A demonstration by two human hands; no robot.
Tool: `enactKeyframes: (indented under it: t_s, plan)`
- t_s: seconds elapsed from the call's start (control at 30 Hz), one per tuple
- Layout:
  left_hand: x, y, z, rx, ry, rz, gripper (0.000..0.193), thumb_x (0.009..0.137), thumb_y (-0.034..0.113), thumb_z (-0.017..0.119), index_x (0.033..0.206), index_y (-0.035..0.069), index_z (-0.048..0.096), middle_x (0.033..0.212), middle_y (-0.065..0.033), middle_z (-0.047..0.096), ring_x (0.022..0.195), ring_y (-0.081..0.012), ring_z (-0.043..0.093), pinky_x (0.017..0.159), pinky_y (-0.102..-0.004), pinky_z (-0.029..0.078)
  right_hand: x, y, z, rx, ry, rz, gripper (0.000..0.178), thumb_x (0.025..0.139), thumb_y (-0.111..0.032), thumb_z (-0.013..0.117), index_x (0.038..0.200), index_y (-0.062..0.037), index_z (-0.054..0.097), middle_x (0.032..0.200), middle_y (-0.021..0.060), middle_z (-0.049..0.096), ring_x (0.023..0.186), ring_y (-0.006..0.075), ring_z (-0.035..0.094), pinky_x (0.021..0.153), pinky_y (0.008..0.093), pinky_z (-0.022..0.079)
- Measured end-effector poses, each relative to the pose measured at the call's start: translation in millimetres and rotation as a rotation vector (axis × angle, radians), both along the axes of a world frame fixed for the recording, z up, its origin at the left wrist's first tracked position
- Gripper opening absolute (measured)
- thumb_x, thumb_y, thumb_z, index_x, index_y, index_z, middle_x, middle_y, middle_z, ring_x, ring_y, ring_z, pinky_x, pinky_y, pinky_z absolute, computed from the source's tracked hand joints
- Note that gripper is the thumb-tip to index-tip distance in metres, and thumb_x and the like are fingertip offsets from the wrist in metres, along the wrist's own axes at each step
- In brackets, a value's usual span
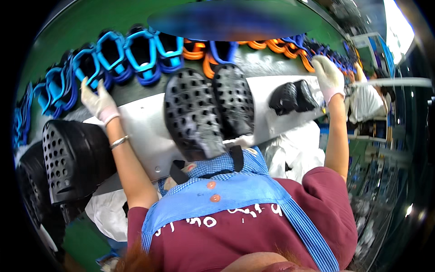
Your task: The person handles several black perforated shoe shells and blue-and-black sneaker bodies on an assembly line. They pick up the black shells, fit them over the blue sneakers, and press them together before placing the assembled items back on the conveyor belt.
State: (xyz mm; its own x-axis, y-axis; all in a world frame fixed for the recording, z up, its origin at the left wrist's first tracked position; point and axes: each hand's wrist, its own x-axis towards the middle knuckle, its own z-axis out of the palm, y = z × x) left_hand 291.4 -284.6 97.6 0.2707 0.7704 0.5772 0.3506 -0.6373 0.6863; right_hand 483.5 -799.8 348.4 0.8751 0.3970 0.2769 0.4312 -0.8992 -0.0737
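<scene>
My left hand (100,102), in a pale glove, reaches to the near edge of a row of shoes, its fingers apart. Its fingertips overlap a dark blue shoe with light blue trim (87,63); I cannot tell if they touch it. To the right, my gloved right hand (329,78) is raised near the blue and orange shoes (304,56), fingers stretched out, with nothing seen in it. Between my arms, a pair of large black clogs full of holes (195,109) stands on a pale metal ledge (147,122). A smaller black pair (294,97) sits farther right.
More black perforated footwear (77,158) is stacked at the left. White bags or cloth (297,149) hang below the ledge. The shoe row runs along a dark belt (263,63). A co-worker in a pale top (369,104) is at the far right. A blurred patch covers the top middle.
</scene>
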Motion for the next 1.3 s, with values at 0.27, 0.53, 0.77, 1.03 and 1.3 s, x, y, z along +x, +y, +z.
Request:
enactKeyframes:
  t_s: [0.27, 0.53, 0.77, 1.03, 1.3]
  plan:
    - [3, -18, 30, 0.061, 0.237, 0.273, 0.059, 0.082, 0.034, 0.073, 0.13, 0.005, 0.055, 0.121, -0.0239, 0.059, 0.115, -0.0392, 0.055, 0.096, -0.0449, 0.046, -39, -176, -95, 0.006, 0.123, -0.423, 0.047, 0.079, -0.034, 0.07, 0.119, -0.0102, 0.061, 0.111, 0.021, 0.064, 0.105, 0.0367, 0.061, 0.089, 0.0412, 0.047]
    - [3, -40, 19, -0.334, 0.032, -0.413, 0.059, 0.091, 0.03, 0.066, 0.138, 0.001, 0.047, 0.132, -0.0222, 0.053, 0.121, -0.0299, 0.052, 0.102, -0.0378, 0.04, -31, -215, -139, 0.068, 0.096, -0.228, 0.047, 0.075, -0.02, 0.076, 0.116, -0.0068, 0.057, 0.112, 0.019, 0.062, 0.104, 0.0379, 0.059, 0.09, 0.0428, 0.047]
    - [25, -24, 25, -0.11, 0.292, -0.232, 0.046, 0.088, 0.033, 0.067, 0.123, 0.004, 0.06, 0.1, -0.0143, 0.066, 0.079, -0.022, 0.061, 0.074, -0.0347, 0.049, -27, -221, -133, 0.072, 0.128, -0.157, 0.05, 0.071, -0.019, 0.078, 0.115, -0.0061, 0.057, 0.106, 0.0164, 0.063, 0.106, 0.0354, 0.058, 0.09, 0.0407, 0.047]
    - [14, -28, 32, -0.422, 0.243, -0.392, 0.045, 0.093, 0.025, 0.064, 0.133, 0.007, 0.054, 0.091, -0.0006, 0.059, 0.07, -0.0076, 0.049, 0.065, -0.0232, 0.044, -45, -215, -92, 0.078, 0.028, -0.208, 0.044, 0.072, -0.019, 0.08, 0.107, -0.0018, 0.058, 0.101, 0.0173, 0.063, 0.1, 0.0351, 0.06, 0.085, 0.0405, 0.048]
    - [5, -39, 104, -0.258, 0.07, -0.37, 0.051, 0.097, 0.026, 0.06, 0.138, -0.001, 0.048, 0.126, -0.0113, 0.059, 0.108, -0.0172, 0.059, 0.091, -0.0301, 0.05, -39, -66, -15, 0.329, -0.107, 0.095, 0.046, 0.075, -0.017, 0.08, 0.112, -0.0011, 0.06, 0.104, 0.0131, 0.063, 0.095, 0.0264, 0.063, 0.086, 0.0346, 0.05]
